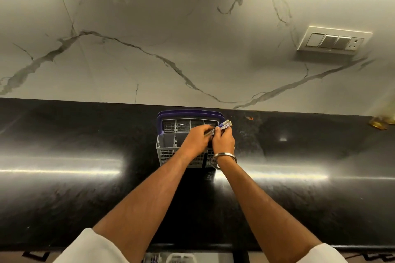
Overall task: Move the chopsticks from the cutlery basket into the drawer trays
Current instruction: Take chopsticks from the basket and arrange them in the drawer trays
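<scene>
1. The cutlery basket (171,151), grey with a purple handle, sits on the black countertop (85,177) close to the marble wall. Both hands meet over its right side.
2. The chopsticks (224,124) are gathered in a small bundle, their patterned blue and white ends sticking out up and to the right, past the basket's rim. I count about 3 ends; the rest of each stick is hidden under the fingers.
3. The right hand (223,142) has its fingers curled round the bundle near those patterned ends. A metal bangle (224,159) sits on that wrist.
4. The left hand (195,141) is curled in beside it and seems to pinch the lower part of the sticks, touching the right hand. I cannot tell how firm that hold is.
5. The step in hand looks like collecting the sticks and lifting them out. To do it well, square the ends together, hold all of them tight as 1 bundle, and draw them up along their own length so no tip snags the basket's grid walls.
6. At the bottom edge, below the counter, something pale (179,258) shows, perhaps the open drawer with its trays, but too little is visible to be sure. The bundle probably goes there.
</scene>
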